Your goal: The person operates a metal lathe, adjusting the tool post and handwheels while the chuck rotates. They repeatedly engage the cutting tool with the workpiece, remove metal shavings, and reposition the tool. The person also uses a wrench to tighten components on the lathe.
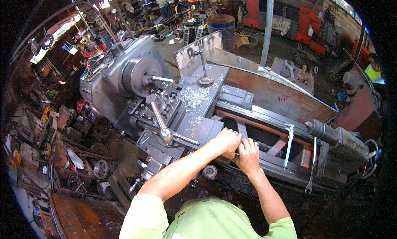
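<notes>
My left hand [227,142] and my right hand [248,155] meet over the front edge of a lathe bed [273,159], fingers curled. Whatever lies between them is too small and covered to make out. Left of them is the lathe's carriage [201,129], strewn with silvery metal chips [193,97]. A ball-ended lever [166,134] rises from the tool post [161,102]. Beyond it, the round chuck [142,76] grips a short light rod [163,79]. To my right, a caliper [289,145] and a wrench [311,173] lie across the bed.
The tailstock [331,135] stands at the bed's right end. A round-based stand [205,80] sits on the carriage's far part. Scrap and a handwheel [100,168] crowd the left floor. Behind are a pole [268,28], a blue drum [221,30] and people [163,4] far off.
</notes>
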Available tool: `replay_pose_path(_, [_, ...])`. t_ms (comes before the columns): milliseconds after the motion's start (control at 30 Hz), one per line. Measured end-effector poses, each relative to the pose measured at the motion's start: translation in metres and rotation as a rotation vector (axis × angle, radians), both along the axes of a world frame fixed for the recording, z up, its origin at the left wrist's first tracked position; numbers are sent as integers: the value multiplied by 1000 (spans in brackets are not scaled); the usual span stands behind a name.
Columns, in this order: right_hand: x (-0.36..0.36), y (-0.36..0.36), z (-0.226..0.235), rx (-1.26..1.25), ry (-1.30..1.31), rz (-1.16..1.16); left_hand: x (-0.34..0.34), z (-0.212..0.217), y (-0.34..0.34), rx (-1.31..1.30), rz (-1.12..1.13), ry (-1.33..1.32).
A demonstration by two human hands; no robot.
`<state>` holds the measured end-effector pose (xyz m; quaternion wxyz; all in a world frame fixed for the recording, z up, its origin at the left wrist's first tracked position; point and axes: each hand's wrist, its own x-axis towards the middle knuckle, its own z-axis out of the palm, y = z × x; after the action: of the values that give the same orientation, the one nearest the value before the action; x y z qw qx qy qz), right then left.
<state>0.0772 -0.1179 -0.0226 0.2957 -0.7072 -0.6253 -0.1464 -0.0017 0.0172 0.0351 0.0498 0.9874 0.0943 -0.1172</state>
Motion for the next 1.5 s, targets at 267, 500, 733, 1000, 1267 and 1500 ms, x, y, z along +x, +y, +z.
replay_pose_path(267, [16,7,13,-157,48,132,6,10,9,-99,22,38])
replay_pose_path(500, [30,16,20,-325,97,226,-38,-6,-38,17,167,-483])
replay_pose_path(733, [45,26,35,-490,235,327,-58,-42,-78,119,312,-711])
replay_pose_path(1000, [58,40,59,-811,460,330,-50,-70,-70,271,294,-669])
replay_pose_path(1267, [72,54,52,-877,565,392,-41,-77,-55,348,258,-739])
replay_pose_path(1500, [81,62,46,-1013,708,392,-34,-76,-52,388,264,-743])
